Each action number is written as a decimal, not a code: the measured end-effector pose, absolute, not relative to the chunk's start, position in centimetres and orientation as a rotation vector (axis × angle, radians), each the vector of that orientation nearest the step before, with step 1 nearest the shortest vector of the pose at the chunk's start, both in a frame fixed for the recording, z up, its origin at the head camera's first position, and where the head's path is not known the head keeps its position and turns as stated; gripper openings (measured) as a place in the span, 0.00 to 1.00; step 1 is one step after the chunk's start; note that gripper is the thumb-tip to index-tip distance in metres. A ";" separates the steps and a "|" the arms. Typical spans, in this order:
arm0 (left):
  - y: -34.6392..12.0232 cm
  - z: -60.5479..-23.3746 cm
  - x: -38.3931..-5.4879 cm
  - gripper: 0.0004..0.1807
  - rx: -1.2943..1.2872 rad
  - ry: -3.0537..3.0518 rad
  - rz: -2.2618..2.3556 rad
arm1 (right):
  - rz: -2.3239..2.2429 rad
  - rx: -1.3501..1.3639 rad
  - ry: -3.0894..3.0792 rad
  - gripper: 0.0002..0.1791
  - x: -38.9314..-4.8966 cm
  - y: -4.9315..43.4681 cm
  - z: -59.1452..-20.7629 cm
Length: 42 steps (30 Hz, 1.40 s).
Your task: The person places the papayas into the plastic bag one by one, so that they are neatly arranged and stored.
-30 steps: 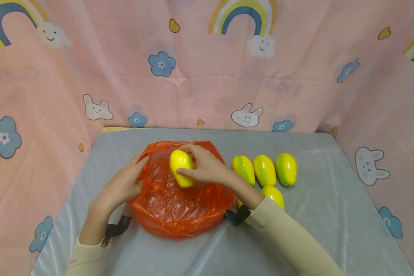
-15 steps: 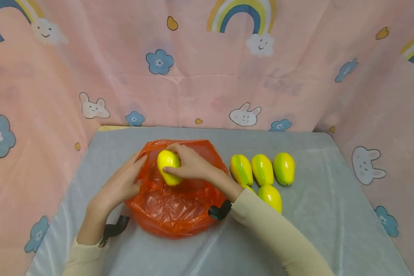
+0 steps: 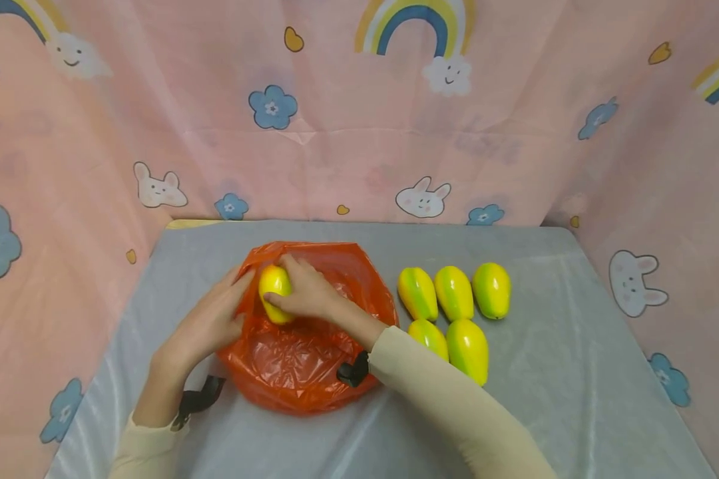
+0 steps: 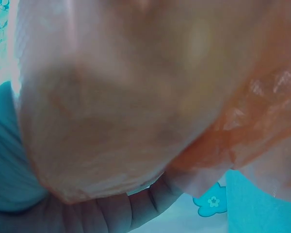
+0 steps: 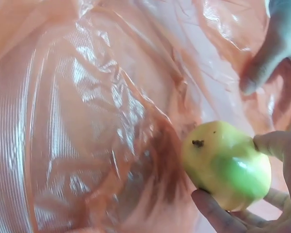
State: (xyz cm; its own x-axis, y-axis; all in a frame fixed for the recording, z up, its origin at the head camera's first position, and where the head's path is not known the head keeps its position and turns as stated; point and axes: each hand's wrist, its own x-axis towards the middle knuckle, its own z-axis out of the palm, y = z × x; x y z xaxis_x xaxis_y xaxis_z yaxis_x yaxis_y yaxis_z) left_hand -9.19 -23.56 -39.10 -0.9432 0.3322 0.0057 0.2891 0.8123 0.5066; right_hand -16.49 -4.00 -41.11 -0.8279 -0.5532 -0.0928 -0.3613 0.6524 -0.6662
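My right hand point(image 3: 309, 291) grips a shiny yellow-green papaya point(image 3: 273, 283) inside the mouth of an orange-red plastic bag point(image 3: 293, 362). In the right wrist view the papaya point(image 5: 223, 167) sits between thumb and fingers, its small dark stem mark showing, with crinkled film behind it. At the bag's left rim my left hand point(image 3: 200, 326) holds the edge, its thumb on the inner side of the film. Film fills most of the left wrist view, and the left fingers point(image 4: 114, 211) show under it, partly hidden.
To the bag's right several more papayas lie in two rows, such as a back-row papaya point(image 3: 492, 291) and a front-row papaya point(image 3: 469, 349). They rest on a grey cloth-covered table point(image 3: 551, 372). A pink patterned curtain point(image 3: 335, 153) rises behind and at both sides.
My right hand has carried the papaya left across the bag's mouth, up close to the left hand. The left hand keeps its place at the rim.
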 end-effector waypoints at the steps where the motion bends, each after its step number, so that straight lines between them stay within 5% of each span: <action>1: -23.6 -39.1 -9.2 0.44 0.494 2.912 0.784 | -0.950 -0.717 2.587 0.37 -16.4 -4.3 -41.3; 28: -24.0 -38.4 -8.6 0.44 0.552 2.946 0.781 | -0.812 -0.654 2.643 0.42 -15.9 -6.7 -42.8; 42: -23.9 -38.8 -8.9 0.44 0.498 2.915 0.804 | -0.900 -0.663 2.573 0.40 -15.2 -3.4 -41.6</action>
